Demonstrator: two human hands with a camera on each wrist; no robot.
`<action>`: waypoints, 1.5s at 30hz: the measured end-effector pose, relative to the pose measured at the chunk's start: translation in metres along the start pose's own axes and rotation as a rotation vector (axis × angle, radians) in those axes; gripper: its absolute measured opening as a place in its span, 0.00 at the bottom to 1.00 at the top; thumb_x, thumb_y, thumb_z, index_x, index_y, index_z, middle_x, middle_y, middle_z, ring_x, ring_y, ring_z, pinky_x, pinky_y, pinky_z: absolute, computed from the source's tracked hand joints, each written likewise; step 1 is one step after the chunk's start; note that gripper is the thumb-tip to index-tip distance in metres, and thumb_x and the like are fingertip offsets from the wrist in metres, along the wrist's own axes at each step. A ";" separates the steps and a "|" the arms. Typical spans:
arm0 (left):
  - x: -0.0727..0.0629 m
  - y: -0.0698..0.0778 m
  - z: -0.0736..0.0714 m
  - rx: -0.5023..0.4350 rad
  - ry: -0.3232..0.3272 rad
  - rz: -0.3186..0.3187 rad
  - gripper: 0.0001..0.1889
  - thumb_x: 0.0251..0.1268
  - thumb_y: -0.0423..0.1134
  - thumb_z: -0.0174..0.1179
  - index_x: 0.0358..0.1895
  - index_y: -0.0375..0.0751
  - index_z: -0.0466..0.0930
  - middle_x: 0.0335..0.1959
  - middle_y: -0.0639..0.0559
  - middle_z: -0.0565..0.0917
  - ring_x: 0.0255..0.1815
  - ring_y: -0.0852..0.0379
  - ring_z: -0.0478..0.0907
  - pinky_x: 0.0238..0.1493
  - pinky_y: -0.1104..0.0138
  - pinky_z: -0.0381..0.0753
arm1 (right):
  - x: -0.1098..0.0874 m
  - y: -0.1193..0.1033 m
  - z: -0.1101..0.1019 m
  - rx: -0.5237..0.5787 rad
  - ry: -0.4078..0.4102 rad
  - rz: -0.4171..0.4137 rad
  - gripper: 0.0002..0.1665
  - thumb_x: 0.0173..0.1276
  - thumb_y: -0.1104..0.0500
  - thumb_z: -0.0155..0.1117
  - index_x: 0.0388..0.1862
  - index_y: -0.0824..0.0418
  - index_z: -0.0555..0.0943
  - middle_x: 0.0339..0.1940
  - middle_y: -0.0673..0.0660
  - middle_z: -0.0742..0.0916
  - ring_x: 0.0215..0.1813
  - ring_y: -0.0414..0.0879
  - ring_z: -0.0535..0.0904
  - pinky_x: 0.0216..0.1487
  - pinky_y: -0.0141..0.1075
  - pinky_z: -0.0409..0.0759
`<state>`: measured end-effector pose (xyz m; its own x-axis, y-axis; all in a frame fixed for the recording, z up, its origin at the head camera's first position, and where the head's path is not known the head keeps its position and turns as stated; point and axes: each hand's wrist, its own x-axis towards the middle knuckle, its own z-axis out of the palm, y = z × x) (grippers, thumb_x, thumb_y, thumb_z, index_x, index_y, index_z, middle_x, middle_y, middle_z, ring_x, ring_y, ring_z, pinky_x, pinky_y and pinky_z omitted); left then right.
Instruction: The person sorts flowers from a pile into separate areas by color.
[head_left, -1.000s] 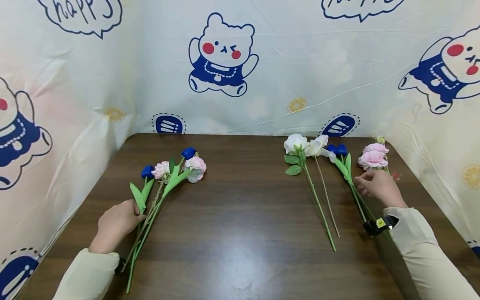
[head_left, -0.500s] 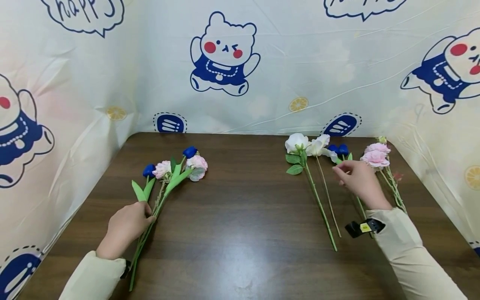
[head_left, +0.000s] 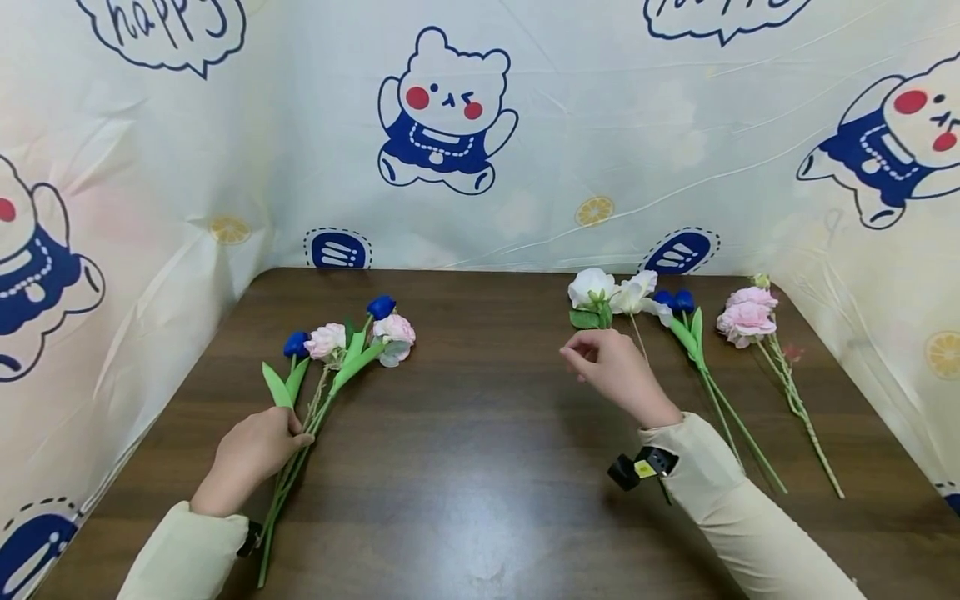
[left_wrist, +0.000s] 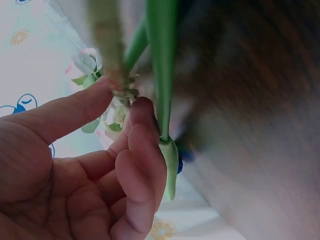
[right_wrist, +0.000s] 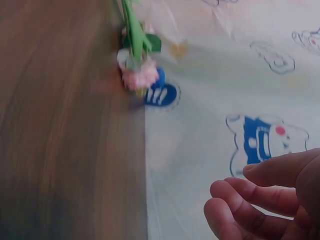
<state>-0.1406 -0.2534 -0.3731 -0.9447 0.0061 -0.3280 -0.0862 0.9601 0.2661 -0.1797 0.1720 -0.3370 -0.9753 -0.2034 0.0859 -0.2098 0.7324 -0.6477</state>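
My left hand (head_left: 255, 454) pinches stems of the artificial flowers on the left side of the table. Up close in the left wrist view, a brownish stem (left_wrist: 106, 40) sits between thumb and fingertips, and a green stem (left_wrist: 162, 60) runs along the outside of the fingers. This bunch has two blue tulips (head_left: 381, 307) and pale pink blooms (head_left: 394, 337). Over the right half, my right hand (head_left: 622, 375) hangs loosely curled and holds nothing. It overlaps the stem of a white rose (head_left: 592, 287), with another white flower (head_left: 633, 292) just beside.
Blue tulips (head_left: 682, 300) with green leaves lie right of the white flowers. Farther right lies a spray of pink flowers (head_left: 746, 321). The brown wooden table (head_left: 465, 417) ends at a printed curtain (head_left: 540, 167) behind and at both sides.
My right hand has swept left from beside the pink flowers, past the blue tulips, to the white rose. My left hand has shifted slightly right along its stems.
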 end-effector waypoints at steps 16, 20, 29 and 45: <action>0.003 -0.006 0.003 -0.146 0.099 0.074 0.12 0.60 0.42 0.62 0.30 0.36 0.74 0.17 0.52 0.72 0.20 0.56 0.68 0.23 0.66 0.64 | 0.005 -0.023 0.025 0.037 -0.075 -0.037 0.08 0.67 0.59 0.59 0.33 0.61 0.83 0.24 0.58 0.85 0.22 0.41 0.77 0.27 0.33 0.75; 0.001 -0.004 0.003 -0.144 0.136 0.112 0.11 0.61 0.40 0.61 0.30 0.37 0.71 0.19 0.52 0.72 0.20 0.56 0.67 0.23 0.66 0.63 | 0.005 -0.023 0.025 0.041 -0.080 -0.030 0.08 0.68 0.60 0.59 0.33 0.61 0.83 0.25 0.58 0.85 0.24 0.45 0.80 0.27 0.33 0.75; -0.002 0.004 0.003 -0.134 0.257 0.177 0.11 0.61 0.35 0.60 0.30 0.39 0.66 0.21 0.49 0.77 0.19 0.56 0.67 0.21 0.66 0.61 | 0.005 -0.023 0.026 0.039 -0.086 -0.031 0.08 0.68 0.60 0.58 0.33 0.62 0.83 0.23 0.55 0.85 0.25 0.47 0.81 0.27 0.33 0.75; -0.012 0.014 -0.013 -0.462 0.439 0.164 0.23 0.62 0.41 0.61 0.56 0.33 0.71 0.36 0.38 0.85 0.18 0.67 0.78 0.24 0.70 0.73 | 0.004 -0.031 0.033 0.075 -0.094 -0.091 0.07 0.67 0.61 0.59 0.33 0.63 0.83 0.24 0.58 0.86 0.22 0.41 0.79 0.27 0.32 0.76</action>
<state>-0.1346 -0.2433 -0.3540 -0.9900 -0.0667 0.1240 0.0350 0.7367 0.6753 -0.1747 0.1270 -0.3411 -0.9411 -0.3292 0.0777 -0.2876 0.6582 -0.6958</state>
